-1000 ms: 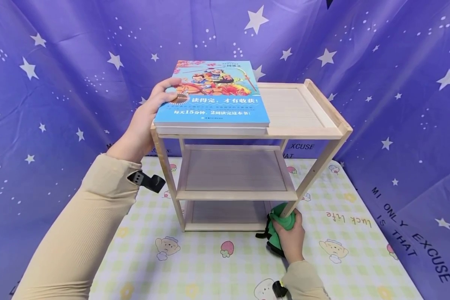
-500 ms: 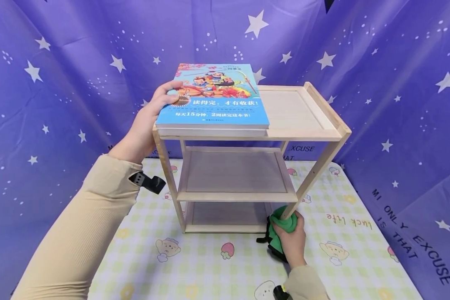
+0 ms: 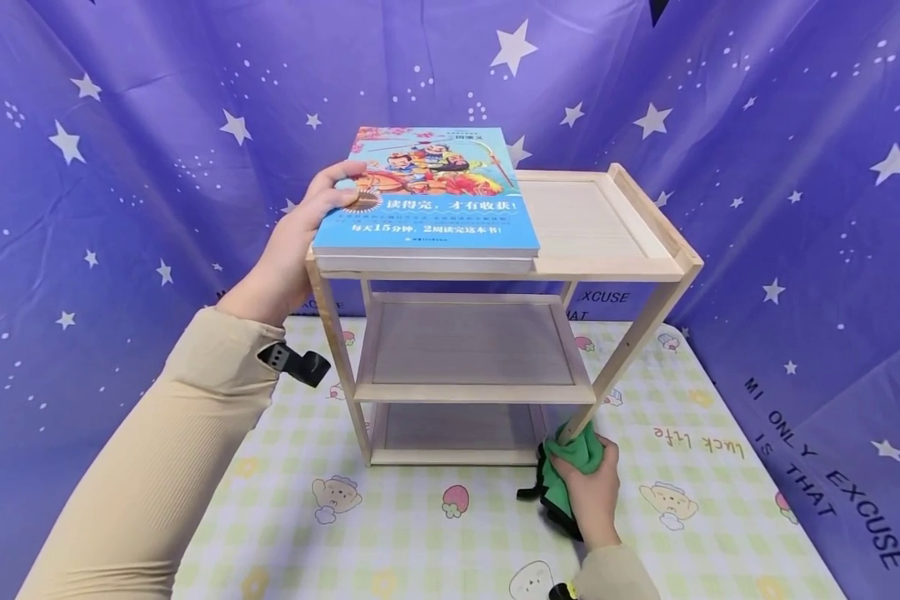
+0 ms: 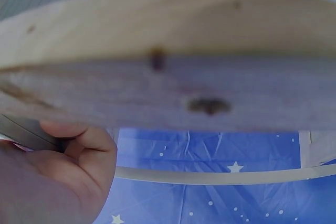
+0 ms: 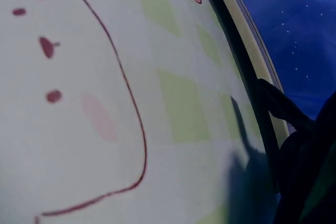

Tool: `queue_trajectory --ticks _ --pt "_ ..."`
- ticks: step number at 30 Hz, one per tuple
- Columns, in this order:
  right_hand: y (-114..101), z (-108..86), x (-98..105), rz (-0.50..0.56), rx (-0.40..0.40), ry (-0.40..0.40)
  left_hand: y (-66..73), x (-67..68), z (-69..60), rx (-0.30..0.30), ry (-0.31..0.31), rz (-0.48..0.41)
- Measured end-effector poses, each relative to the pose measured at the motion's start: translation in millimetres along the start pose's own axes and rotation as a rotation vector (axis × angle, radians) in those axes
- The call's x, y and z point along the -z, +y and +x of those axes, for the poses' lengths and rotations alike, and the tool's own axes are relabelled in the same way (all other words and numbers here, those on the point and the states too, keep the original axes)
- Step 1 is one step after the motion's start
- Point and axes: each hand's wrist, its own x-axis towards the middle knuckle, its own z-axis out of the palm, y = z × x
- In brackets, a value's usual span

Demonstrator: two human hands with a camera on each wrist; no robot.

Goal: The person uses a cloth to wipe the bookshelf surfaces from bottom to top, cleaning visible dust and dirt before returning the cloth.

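Note:
A three-tier wooden shelf (image 3: 472,392) stands on the table. A blue book (image 3: 450,212) with a cartoon cover lies at the left of its top board, apparently over another of the same size. My left hand (image 3: 307,225) grips the top board's left end, with digits over the book's left edge. In the left wrist view, the left hand (image 4: 79,171) curls under a wooden rail. Low on the front right leg, my right hand (image 3: 598,492) holds a bunched green cloth (image 3: 558,496) with black edging against the wood. The right wrist view shows the cloth's dark edging (image 5: 302,150).
A checked tablecloth (image 3: 390,542) with cartoon prints covers the table. Purple curtains (image 3: 157,125) with white stars hang behind and on both sides. The shelf's raised right side rail (image 3: 656,217) sticks up above the top board.
My right hand and the green cloth have shifted slightly down and to the right at the shelf leg. The left hand and the books keep their places on the shelf.

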Motion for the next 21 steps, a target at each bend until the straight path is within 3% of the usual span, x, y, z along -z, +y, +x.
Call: queue_trajectory --ticks 12,21 --pt "7.2 -21.3 12.6 -0.086 -0.074 -0.059 1.8 -0.5 -0.7 0.008 -0.001 -0.002" --pt "8.5 -37.9 -4.9 -0.095 -0.025 -0.187 0.0 0.2 -1.8 0.0 -0.009 0.003"
